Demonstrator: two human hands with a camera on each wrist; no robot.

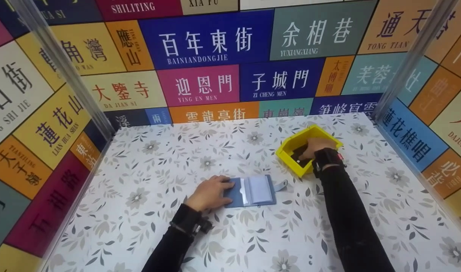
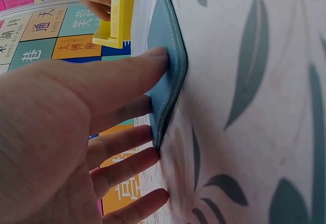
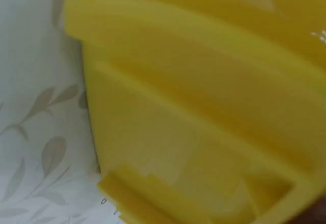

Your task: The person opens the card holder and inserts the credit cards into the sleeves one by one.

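Note:
A blue card holder (image 1: pixel 236 192) lies unfolded on the table, its clear sleeves spread on the right half and a strap with a snap sticking out beyond. My left hand (image 1: pixel 209 193) rests at its left edge. In the left wrist view the thumb (image 2: pixel 155 58) presses on the blue cover (image 2: pixel 168 76), while the other fingers stretch out along the edge and the tabletop. My right hand (image 1: pixel 318 147) reaches down into a yellow bin (image 1: pixel 291 163), close to something dark (image 1: pixel 299 153) inside. Its fingertips are hidden there, and I cannot tell whether they hold anything.
White tabletop (image 1: pixel 169 151) with a grey leaf and flower print lies under everything. Panels of coloured signs (image 1: pixel 205 37) rise at the back and both sides, with clear corner strips (image 1: pixel 412 56). Bin walls (image 3: pixel 193 91) fill most of the right wrist view.

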